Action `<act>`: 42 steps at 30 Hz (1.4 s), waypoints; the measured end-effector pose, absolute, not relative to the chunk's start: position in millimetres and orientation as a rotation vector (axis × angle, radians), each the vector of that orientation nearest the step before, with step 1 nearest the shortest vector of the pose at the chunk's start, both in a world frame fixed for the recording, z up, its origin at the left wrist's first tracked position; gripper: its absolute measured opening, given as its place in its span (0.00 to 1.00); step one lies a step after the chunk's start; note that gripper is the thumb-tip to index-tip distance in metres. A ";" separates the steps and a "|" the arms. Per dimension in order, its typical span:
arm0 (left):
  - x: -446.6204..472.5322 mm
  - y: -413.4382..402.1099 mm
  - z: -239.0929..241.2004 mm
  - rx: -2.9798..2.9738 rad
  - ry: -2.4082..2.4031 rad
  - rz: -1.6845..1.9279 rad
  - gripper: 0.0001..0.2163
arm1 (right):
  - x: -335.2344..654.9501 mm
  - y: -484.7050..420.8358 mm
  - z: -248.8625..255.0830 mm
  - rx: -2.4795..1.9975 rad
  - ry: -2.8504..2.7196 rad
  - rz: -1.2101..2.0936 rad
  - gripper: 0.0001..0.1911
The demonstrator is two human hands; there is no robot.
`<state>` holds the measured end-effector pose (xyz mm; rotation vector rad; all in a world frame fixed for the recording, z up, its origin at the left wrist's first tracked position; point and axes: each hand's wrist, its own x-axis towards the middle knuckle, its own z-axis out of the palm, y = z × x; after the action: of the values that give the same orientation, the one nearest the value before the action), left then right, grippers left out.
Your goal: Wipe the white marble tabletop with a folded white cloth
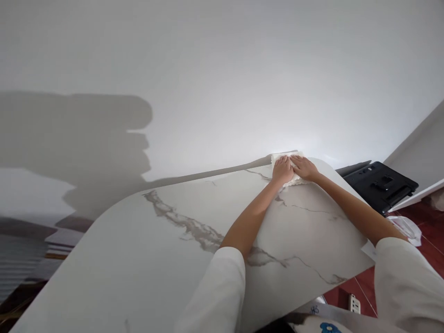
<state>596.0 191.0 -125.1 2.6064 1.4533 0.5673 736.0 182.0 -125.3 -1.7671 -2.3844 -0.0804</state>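
A white cloth (pixel 295 181) with a scalloped edge lies at the far edge of the marble-patterned table (pixel 166 268), beside the wall. My left hand (pixel 283 170) rests flat on the cloth, fingers stretched toward the wall. Right next to it, my right hand (pixel 305 168) also presses on the cloth, its fingers extended and pointing left toward the other hand. Both arms reach forward across the tabletop. Part of the cloth is covered by the hands.
A white wall (pixel 215 83) runs along the table's far side. To the right stands a black case (pixel 378 185), with a white plastic item (pixel 405 229) below it on the red tiled floor (pixel 426 226). A power strip (pixel 354 304) lies near the front. Stacked items (pixel 52 252) are at left.
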 end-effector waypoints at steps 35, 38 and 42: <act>110.5 138.6 -118.5 2.358 1.958 0.582 0.27 | 267.9 149.5 -115.4 -1.035 -2.472 0.113 0.27; 90.5 124.2 -118.1 2.384 1.941 0.578 0.27 | 252.0 131.8 -112.9 -1.006 -2.461 0.102 0.26; 76.1 95.1 -117.9 2.430 1.912 0.537 0.27 | 241.5 98.9 -109.4 -0.999 -2.450 0.108 0.27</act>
<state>76.1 95.1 -117.9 2.4303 1.9120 0.5369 241.5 98.9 -109.4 -0.9986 -2.4502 0.1085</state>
